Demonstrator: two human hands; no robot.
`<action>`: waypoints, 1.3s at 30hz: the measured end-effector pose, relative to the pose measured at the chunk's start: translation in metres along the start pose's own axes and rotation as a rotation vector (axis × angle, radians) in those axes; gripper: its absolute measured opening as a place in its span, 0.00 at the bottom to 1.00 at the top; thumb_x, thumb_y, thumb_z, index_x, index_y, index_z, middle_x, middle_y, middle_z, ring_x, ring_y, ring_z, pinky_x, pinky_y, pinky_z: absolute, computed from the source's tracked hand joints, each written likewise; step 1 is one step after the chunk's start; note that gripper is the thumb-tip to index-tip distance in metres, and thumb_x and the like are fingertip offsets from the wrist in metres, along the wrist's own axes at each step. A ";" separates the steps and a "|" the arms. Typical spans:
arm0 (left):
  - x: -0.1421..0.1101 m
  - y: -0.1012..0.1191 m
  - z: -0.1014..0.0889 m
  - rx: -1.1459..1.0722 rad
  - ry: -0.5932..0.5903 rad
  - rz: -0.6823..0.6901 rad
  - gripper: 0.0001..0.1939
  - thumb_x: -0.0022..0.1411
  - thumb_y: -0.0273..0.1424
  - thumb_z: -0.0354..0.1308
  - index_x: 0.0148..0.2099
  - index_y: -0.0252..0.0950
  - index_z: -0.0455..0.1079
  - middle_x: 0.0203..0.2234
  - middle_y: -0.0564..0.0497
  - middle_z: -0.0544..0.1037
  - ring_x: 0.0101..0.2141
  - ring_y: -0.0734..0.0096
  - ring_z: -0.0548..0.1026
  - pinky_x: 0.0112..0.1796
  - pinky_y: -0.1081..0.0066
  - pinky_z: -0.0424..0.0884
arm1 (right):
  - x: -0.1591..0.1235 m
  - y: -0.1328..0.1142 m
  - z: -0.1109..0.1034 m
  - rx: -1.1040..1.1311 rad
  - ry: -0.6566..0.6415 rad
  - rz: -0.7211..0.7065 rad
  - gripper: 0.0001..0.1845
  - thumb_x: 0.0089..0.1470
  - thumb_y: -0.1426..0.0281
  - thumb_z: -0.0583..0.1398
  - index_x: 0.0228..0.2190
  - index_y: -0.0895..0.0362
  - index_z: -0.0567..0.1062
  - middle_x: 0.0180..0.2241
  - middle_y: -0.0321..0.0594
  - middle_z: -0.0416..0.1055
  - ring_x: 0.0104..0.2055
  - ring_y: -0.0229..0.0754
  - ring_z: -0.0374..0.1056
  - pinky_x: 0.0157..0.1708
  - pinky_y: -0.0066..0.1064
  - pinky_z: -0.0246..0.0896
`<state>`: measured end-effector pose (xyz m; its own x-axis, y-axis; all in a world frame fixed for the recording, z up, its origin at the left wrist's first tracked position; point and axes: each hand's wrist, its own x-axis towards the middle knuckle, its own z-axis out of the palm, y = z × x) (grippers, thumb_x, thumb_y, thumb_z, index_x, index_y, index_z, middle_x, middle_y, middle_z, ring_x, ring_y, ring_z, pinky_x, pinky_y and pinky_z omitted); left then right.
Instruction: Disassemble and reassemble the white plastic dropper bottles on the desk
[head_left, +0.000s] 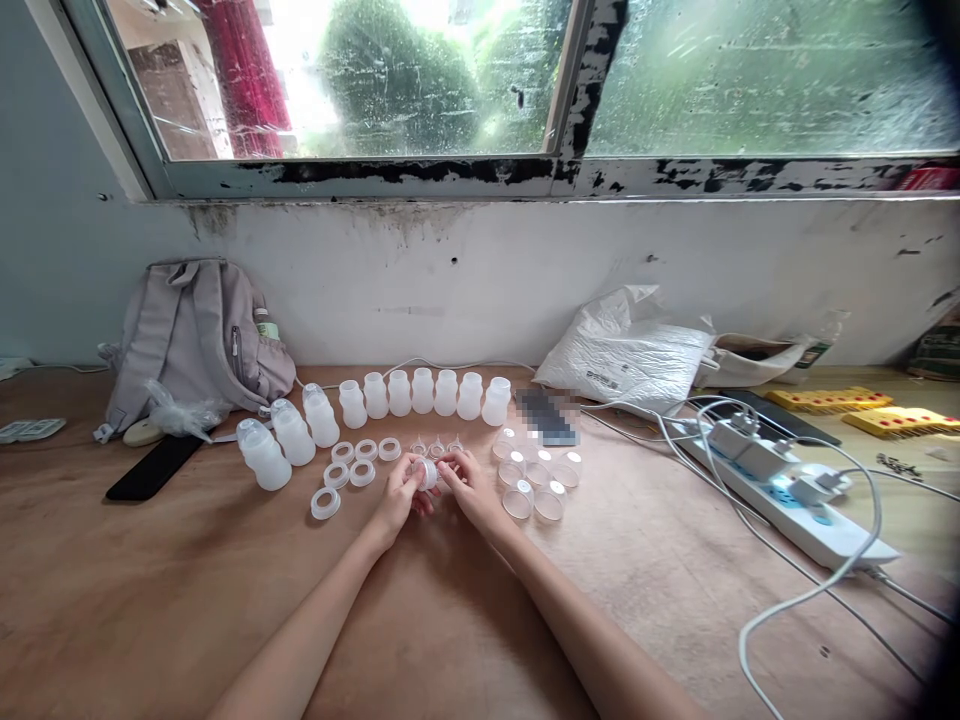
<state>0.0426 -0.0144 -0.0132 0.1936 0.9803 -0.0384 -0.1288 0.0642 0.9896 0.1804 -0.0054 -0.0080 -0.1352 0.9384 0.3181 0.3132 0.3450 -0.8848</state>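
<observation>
My left hand (399, 500) is closed around a white screw ring (427, 474) of a baby bottle. The fingers of my right hand (469, 490) pinch at the ring's right side; what lies between these fingertips is too small to make out. Just behind the hands stand several clear teats (437, 447), partly hidden. To the left lie several loose white rings (325, 503). On the right are several clear dome caps (550, 501). A row of open frosted bottles (422, 391) stands behind, and three bottles with tops fitted (264, 455) stand farther left.
A grey backpack (206, 335) leans at the back left, with a black phone (161, 468) before it. A silver-white bag (626, 345) sits at the back right. A white power strip (795, 500) with looping cables and yellow trays (904, 420) occupy the right side.
</observation>
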 end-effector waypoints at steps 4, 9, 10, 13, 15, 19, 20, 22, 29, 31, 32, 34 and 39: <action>-0.002 0.001 0.001 -0.113 -0.061 -0.073 0.16 0.55 0.45 0.43 0.37 0.37 0.57 0.18 0.56 0.68 0.13 0.78 0.66 0.14 0.79 0.56 | -0.002 -0.001 0.004 0.019 -0.090 0.027 0.17 0.53 0.60 0.50 0.20 0.56 0.63 0.18 0.32 0.60 0.22 0.35 0.57 0.24 0.26 0.52; -0.007 0.001 0.004 -0.070 -0.063 -0.042 0.20 0.55 0.50 0.43 0.34 0.38 0.56 0.19 0.59 0.64 0.11 0.84 0.59 0.13 0.81 0.49 | -0.005 -0.003 0.009 -0.015 -0.100 0.069 0.20 0.54 0.59 0.48 0.17 0.56 0.60 0.17 0.32 0.61 0.21 0.35 0.56 0.23 0.26 0.50; -0.007 0.001 0.005 -0.037 -0.046 -0.032 0.19 0.55 0.50 0.44 0.34 0.38 0.56 0.19 0.59 0.64 0.11 0.85 0.58 0.13 0.82 0.48 | -0.006 -0.004 0.009 -0.012 -0.112 0.074 0.20 0.55 0.59 0.48 0.17 0.56 0.60 0.16 0.32 0.60 0.20 0.34 0.56 0.22 0.26 0.49; -0.006 0.001 0.006 0.021 0.028 -0.031 0.18 0.56 0.49 0.44 0.31 0.37 0.55 0.16 0.60 0.60 0.12 0.85 0.55 0.13 0.81 0.48 | -0.006 -0.006 0.009 0.015 -0.131 0.062 0.20 0.55 0.59 0.48 0.17 0.56 0.59 0.14 0.30 0.57 0.18 0.33 0.53 0.20 0.25 0.47; -0.004 0.002 0.005 0.008 0.070 -0.028 0.18 0.57 0.48 0.43 0.29 0.37 0.55 0.15 0.61 0.57 0.12 0.85 0.52 0.14 0.81 0.47 | -0.007 -0.010 0.010 0.029 -0.115 0.039 0.20 0.54 0.59 0.49 0.17 0.56 0.58 0.14 0.30 0.56 0.18 0.32 0.52 0.20 0.25 0.46; -0.001 0.006 0.001 -0.019 0.115 -0.016 0.18 0.56 0.47 0.43 0.28 0.37 0.56 0.14 0.61 0.53 0.14 0.83 0.51 0.15 0.81 0.46 | -0.010 -0.020 0.014 0.041 -0.049 -0.001 0.19 0.53 0.60 0.50 0.17 0.56 0.58 0.15 0.30 0.54 0.19 0.32 0.51 0.20 0.25 0.45; -0.001 0.007 0.000 0.001 0.117 -0.008 0.19 0.56 0.48 0.42 0.28 0.36 0.56 0.14 0.60 0.53 0.15 0.82 0.52 0.15 0.81 0.47 | -0.011 -0.021 0.015 0.050 -0.039 -0.009 0.19 0.53 0.60 0.50 0.17 0.56 0.58 0.16 0.30 0.54 0.19 0.32 0.51 0.20 0.25 0.45; -0.003 0.010 -0.001 0.084 0.108 0.027 0.19 0.57 0.48 0.42 0.28 0.36 0.57 0.14 0.60 0.54 0.15 0.81 0.54 0.15 0.80 0.49 | -0.013 -0.020 0.016 0.078 -0.037 -0.017 0.19 0.53 0.59 0.50 0.17 0.56 0.58 0.16 0.30 0.55 0.20 0.32 0.51 0.20 0.25 0.47; -0.003 0.024 -0.012 0.618 0.177 0.249 0.22 0.59 0.44 0.42 0.50 0.37 0.59 0.19 0.53 0.72 0.19 0.71 0.69 0.23 0.74 0.62 | -0.010 0.001 0.015 0.275 -0.029 0.125 0.19 0.53 0.56 0.49 0.18 0.55 0.59 0.14 0.29 0.55 0.15 0.31 0.49 0.15 0.25 0.44; 0.007 0.035 -0.023 0.809 0.341 0.281 0.24 0.59 0.42 0.43 0.55 0.38 0.54 0.22 0.51 0.74 0.23 0.66 0.72 0.26 0.71 0.63 | -0.008 0.004 0.016 0.350 -0.015 0.167 0.19 0.52 0.55 0.50 0.19 0.55 0.58 0.14 0.28 0.55 0.14 0.30 0.48 0.14 0.24 0.43; 0.015 0.041 -0.030 0.918 0.435 0.285 0.26 0.59 0.42 0.44 0.57 0.38 0.51 0.24 0.50 0.75 0.26 0.63 0.73 0.28 0.70 0.64 | -0.007 0.005 0.017 0.374 -0.013 0.178 0.19 0.52 0.55 0.51 0.19 0.55 0.58 0.15 0.28 0.55 0.13 0.30 0.48 0.14 0.24 0.42; 0.033 0.053 -0.046 1.114 0.564 0.211 0.30 0.57 0.40 0.47 0.59 0.36 0.46 0.24 0.48 0.75 0.28 0.58 0.74 0.29 0.68 0.64 | -0.006 0.005 0.017 0.392 -0.015 0.185 0.19 0.50 0.55 0.52 0.19 0.55 0.59 0.15 0.28 0.55 0.13 0.30 0.48 0.14 0.24 0.42; 0.074 0.066 -0.080 1.317 0.724 0.192 0.27 0.59 0.40 0.44 0.57 0.30 0.50 0.27 0.39 0.75 0.29 0.53 0.74 0.27 0.66 0.63 | -0.005 0.005 0.018 0.377 -0.015 0.203 0.20 0.48 0.53 0.53 0.19 0.55 0.59 0.14 0.28 0.56 0.12 0.30 0.49 0.13 0.24 0.42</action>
<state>-0.0295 0.0774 0.0386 -0.2804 0.8571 0.4321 0.9163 0.1049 0.3866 0.1659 -0.0090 -0.0198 -0.1206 0.9851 0.1223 -0.0299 0.1195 -0.9924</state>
